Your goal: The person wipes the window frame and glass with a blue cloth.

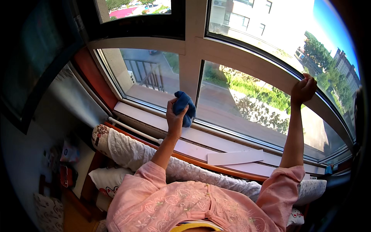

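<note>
A crumpled blue cloth [185, 108] is bunched in my left hand [174, 114]. That hand is in front of the lower end of the vertical window mullion [191, 81], just above the white windowsill [197, 136]. Whether the cloth touches the frame I cannot tell. My right hand [303, 88] is higher and to the right, its fingers curled over the curved horizontal window rail [261, 68]. Between my arms spans the lower right window pane [220, 95]. The lower left pane [153, 66] is beyond my left hand.
A loose white strip [234, 158] lies on the sill. A white quilted cover [130, 148] drapes the sofa back before me. A white pipe [136, 130] runs below the sill. At far left a dark-framed window sash [17, 116] stands swung inward, near a curtain [78, 92].
</note>
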The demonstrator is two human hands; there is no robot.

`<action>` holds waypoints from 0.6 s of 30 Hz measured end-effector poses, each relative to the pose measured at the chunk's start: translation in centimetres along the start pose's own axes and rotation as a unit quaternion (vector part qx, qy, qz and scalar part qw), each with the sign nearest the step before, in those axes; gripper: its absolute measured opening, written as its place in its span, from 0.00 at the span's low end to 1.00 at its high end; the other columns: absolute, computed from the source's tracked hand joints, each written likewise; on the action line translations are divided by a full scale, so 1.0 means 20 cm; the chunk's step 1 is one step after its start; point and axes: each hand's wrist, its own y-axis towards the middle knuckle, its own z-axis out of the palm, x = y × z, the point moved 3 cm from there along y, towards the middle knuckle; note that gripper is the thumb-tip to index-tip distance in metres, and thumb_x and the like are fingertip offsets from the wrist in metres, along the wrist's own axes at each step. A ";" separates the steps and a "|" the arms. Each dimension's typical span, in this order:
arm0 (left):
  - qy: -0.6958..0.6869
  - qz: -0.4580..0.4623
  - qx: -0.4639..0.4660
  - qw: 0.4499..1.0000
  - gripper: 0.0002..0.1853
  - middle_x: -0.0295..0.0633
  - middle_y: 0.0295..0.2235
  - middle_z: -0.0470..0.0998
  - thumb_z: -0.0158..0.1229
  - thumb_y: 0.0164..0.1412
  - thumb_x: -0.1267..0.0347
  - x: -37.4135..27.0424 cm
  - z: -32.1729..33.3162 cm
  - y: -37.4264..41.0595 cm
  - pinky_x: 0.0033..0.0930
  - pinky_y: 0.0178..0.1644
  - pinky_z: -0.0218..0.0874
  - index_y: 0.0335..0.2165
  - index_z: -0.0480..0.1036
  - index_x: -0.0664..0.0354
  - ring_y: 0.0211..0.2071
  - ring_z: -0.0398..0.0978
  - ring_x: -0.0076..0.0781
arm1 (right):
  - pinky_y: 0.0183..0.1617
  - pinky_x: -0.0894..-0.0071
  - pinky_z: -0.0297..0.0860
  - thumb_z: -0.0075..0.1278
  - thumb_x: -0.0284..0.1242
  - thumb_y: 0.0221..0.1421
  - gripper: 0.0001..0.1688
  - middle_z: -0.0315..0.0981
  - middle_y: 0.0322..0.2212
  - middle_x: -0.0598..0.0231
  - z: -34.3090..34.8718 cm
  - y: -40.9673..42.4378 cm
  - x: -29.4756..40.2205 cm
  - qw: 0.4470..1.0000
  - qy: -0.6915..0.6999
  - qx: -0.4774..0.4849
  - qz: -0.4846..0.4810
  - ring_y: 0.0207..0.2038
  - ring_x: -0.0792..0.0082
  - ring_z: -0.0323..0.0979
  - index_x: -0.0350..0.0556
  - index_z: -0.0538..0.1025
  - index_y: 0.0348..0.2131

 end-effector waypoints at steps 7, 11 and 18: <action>0.167 0.258 0.033 0.951 0.25 0.39 0.41 0.71 0.66 0.48 0.75 -0.43 0.13 0.12 0.32 0.51 0.60 0.46 0.67 0.56 0.43 0.70 0.32 | 0.36 0.60 0.64 0.39 0.24 0.49 0.10 0.71 0.25 0.66 -0.02 0.01 0.02 1.000 0.002 -0.017 -0.001 0.30 0.59 0.68 0.53 0.74 0.27; 0.210 0.354 0.028 0.911 0.29 0.41 0.45 0.68 0.65 0.45 0.78 -0.64 0.20 0.24 0.40 0.56 0.56 0.47 0.66 0.53 0.48 0.68 0.40 | 0.36 0.60 0.64 0.39 0.24 0.49 0.10 0.71 0.25 0.67 -0.02 0.00 0.03 1.000 -0.004 -0.017 0.001 0.30 0.60 0.68 0.53 0.74 0.26; 0.240 0.522 0.006 0.818 0.33 0.43 0.46 0.67 0.65 0.38 0.81 -1.01 0.40 0.40 0.44 0.55 0.56 0.47 0.67 0.52 0.49 0.66 0.45 | 0.35 0.61 0.63 0.40 0.22 0.50 0.09 0.70 0.25 0.66 -0.06 0.03 0.06 1.000 0.026 -0.010 0.002 0.30 0.59 0.67 0.50 0.73 0.27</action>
